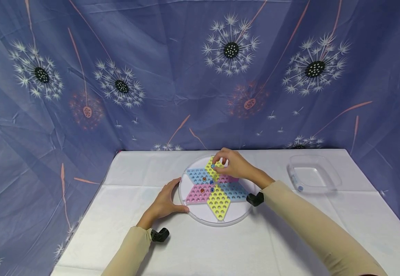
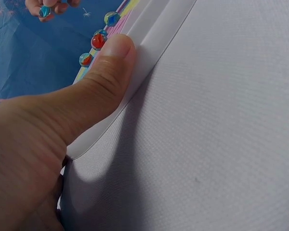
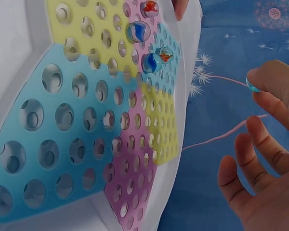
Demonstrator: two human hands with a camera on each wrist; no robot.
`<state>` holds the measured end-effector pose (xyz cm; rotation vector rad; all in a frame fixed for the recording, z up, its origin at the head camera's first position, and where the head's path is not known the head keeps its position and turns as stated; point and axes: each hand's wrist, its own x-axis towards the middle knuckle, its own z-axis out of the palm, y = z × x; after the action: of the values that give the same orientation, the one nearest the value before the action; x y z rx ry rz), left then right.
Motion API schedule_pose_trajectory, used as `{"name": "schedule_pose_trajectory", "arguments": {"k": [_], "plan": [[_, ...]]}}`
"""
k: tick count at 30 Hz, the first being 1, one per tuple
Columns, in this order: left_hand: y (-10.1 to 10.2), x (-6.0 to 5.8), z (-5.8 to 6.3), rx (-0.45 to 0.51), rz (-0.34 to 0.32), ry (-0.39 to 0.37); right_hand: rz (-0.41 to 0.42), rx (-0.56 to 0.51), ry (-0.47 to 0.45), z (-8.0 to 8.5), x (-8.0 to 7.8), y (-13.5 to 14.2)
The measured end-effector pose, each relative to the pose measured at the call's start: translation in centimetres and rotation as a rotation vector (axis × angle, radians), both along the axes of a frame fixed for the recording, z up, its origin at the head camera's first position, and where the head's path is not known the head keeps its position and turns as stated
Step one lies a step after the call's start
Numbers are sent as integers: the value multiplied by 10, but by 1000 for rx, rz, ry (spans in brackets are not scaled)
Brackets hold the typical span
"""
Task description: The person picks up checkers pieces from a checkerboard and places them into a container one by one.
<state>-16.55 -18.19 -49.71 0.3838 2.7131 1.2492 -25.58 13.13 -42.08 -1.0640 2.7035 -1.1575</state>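
Observation:
My right hand (image 1: 233, 164) pinches a light-blue glass marble (image 1: 213, 166) between thumb and index finger, above the far yellow point of the Chinese checkers board (image 1: 200, 218). In the right wrist view the other fingers (image 3: 250, 159) are loosely bent, and the marble (image 3: 253, 85) peeks out at the fingertips. My left hand (image 1: 167, 199) rests against the board's left rim, thumb and fingers spread apart; its thumb (image 2: 103, 77) lies along the white edge. Two blue-swirled marbles (image 3: 138, 32) sit near the board's centre, and two red-orange marbles (image 1: 202, 190) sit left of them.
A clear plastic box (image 1: 313, 178) stands to the right of the board, with bluish marbles (image 1: 300, 188) along its left side. White cloth (image 1: 124, 214) covers the table. Behind it hangs a blue dandelion-print curtain (image 1: 186, 76).

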Motion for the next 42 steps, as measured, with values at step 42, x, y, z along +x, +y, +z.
{"name": "schedule_pose_trajectory", "arguments": {"k": [42], "plan": [[-1, -1, -4, -11, -6, 6, -138, 21, 23, 10, 6, 75]]}}
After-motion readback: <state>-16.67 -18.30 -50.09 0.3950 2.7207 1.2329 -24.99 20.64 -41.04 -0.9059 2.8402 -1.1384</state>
